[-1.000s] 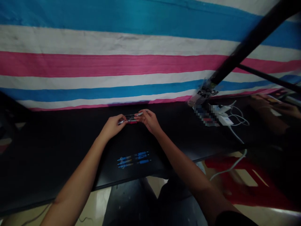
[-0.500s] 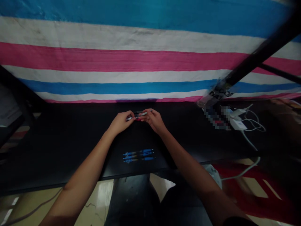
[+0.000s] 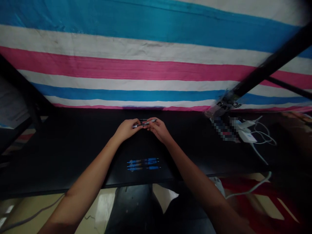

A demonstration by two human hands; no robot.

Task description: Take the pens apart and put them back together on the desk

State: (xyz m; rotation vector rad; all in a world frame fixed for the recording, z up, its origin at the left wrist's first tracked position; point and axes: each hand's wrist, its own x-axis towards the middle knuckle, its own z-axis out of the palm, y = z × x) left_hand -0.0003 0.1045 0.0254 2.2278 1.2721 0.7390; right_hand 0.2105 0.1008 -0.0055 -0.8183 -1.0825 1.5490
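Close together over the far middle of the black desk, my two hands meet at a slim pen with pale ends and a dark middle. My left hand is closed around its left part, with a whitish end showing by the thumb. At the right end, my right hand pinches it between thumb and fingers. Just behind lie dark pens, partly hidden by the fingers; their number cannot be told. Nearer the front edge, three blue pens lie side by side, tips to the left.
A striped blue, white and pink sheet hangs behind the desk. On the right are white chargers with cables, a plastic bag and a slanting black post. Something red stands below the desk's right front.
The camera view has shifted slightly. A red bit seen between my hands earlier no longer shows, and the pen at my right fingers has changed its angle a little. The blue pens stay put.
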